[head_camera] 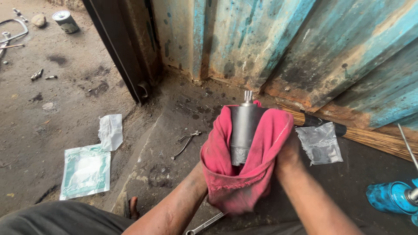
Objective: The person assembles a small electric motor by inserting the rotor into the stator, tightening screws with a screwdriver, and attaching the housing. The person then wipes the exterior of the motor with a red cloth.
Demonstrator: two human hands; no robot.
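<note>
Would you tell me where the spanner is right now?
In the head view, the spanner lies on the floor at the bottom centre, below the red cloth, between the person's forearms.

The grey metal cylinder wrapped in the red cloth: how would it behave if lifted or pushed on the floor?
The grey metal cylinder looks solid, so probably heavy for its size. Its round body would likely roll if laid down. The red cloth is floppy and probably improves grip.

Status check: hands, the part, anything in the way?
Both hands under red rag, left hand and right hand cupping it. Grey metal cylinder upright in rag, splined tip up. Spanner on floor below; nothing blocking.
</note>
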